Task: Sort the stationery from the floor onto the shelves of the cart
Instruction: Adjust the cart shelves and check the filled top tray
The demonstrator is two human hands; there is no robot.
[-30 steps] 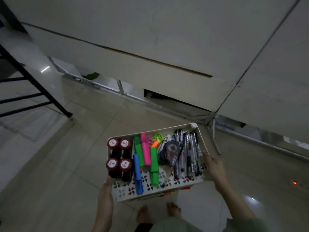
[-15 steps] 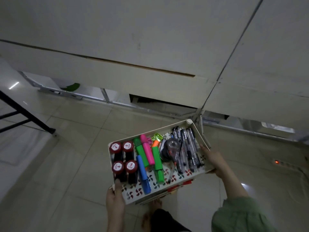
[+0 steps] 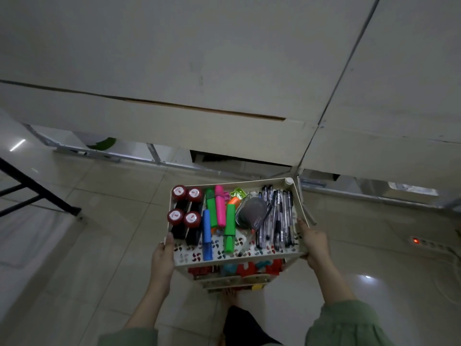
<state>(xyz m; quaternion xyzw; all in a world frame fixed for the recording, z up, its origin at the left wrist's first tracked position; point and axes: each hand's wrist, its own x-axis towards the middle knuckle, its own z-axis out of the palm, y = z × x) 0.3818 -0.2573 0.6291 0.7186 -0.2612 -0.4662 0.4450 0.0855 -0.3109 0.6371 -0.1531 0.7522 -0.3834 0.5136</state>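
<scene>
The white desk [image 3: 224,58] fills the upper part of the head view, with pale floor tiles [image 3: 104,245] below it; in front of the person stands the cart [image 3: 303,208], seen from straight above, its long axis running left to right between the two hands; the left hand [image 3: 163,255] grips the cart's left near corner, thumb hooked over the rim, and the right hand [image 3: 313,242] grips the right edge, fingers wrapped under it, so both hands hold the cart and neither carries any stationery; each hand lies about equally close to its own side. The top shelf is already loaded in rows: four red-capped stamps [image 3: 185,213] at the left, highlighters [image 3: 219,216] in green, pink, blue and orange in the middle, a correction tape [image 3: 252,212] beside them, and a bundle of pens [image 3: 277,216] at the right, all lying lengthwise away from the person; red and teal items [image 3: 249,268] show on a lower shelf, too hidden to name. No stationery is visible on the floor, so the sorting looks close to done; the next move probably concerns shifting the cart itself, and with a grip on both sides it should travel evenly.
</scene>
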